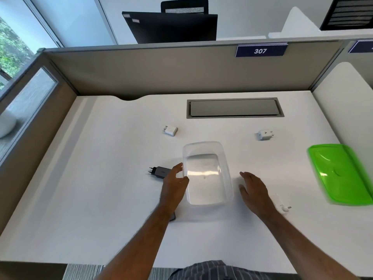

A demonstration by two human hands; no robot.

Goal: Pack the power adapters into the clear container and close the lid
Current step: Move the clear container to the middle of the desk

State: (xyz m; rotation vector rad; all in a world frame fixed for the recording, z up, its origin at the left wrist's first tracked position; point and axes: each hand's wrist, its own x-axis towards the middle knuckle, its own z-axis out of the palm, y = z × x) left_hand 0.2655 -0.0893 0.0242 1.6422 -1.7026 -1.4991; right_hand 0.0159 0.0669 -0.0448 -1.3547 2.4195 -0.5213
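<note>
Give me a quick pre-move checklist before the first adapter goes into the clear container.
1. Clear container open and empty: ok.
2. Green lid off, lying at the desk's right: ok.
3. Left hand empty, at the container's left wall: ok.
4. Right hand empty, apart from the container: ok.
5. Black adapter in reach beside the left hand: ok.
6. All adapters counted: cannot tell; two white adapters lie behind, another white one is partly hidden by the right wrist.
</note>
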